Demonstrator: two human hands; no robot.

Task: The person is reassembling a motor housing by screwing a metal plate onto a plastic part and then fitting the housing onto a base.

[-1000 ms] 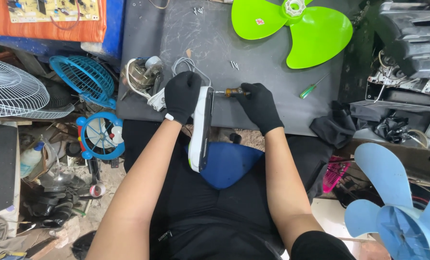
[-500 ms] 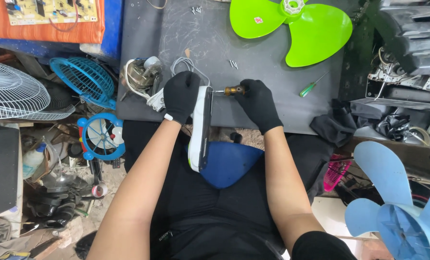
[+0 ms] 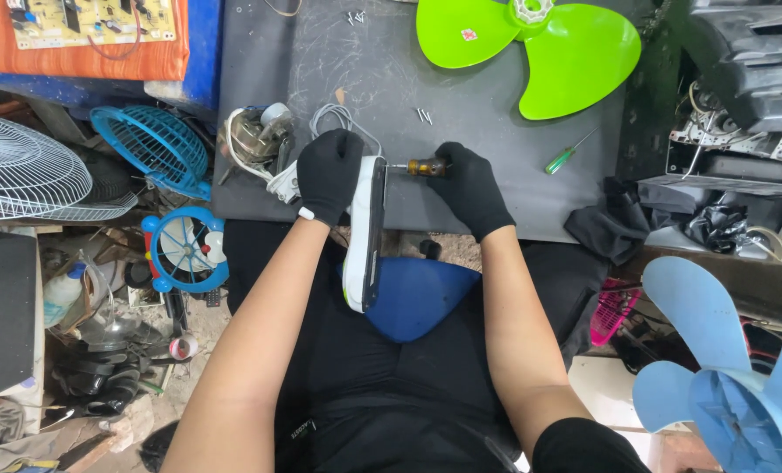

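I wear black gloves on both hands. My left hand (image 3: 328,175) grips the top of a white and dark fan housing panel (image 3: 364,236) that stands on edge against the front of the dark grey bench (image 3: 496,166). Below the panel a blue fan base part (image 3: 417,298) rests on my lap. My right hand (image 3: 471,188) is closed on a brown-handled screwdriver (image 3: 426,166), whose tip touches the upper right side of the panel.
A lime green fan blade (image 3: 540,48), a small green screwdriver (image 3: 566,158), loose screws (image 3: 423,115) and a fan motor with white cord (image 3: 255,140) lie on the bench. Blue fan guards (image 3: 154,149), a white grille (image 3: 23,171) and a pale blue blade (image 3: 724,368) surround me.
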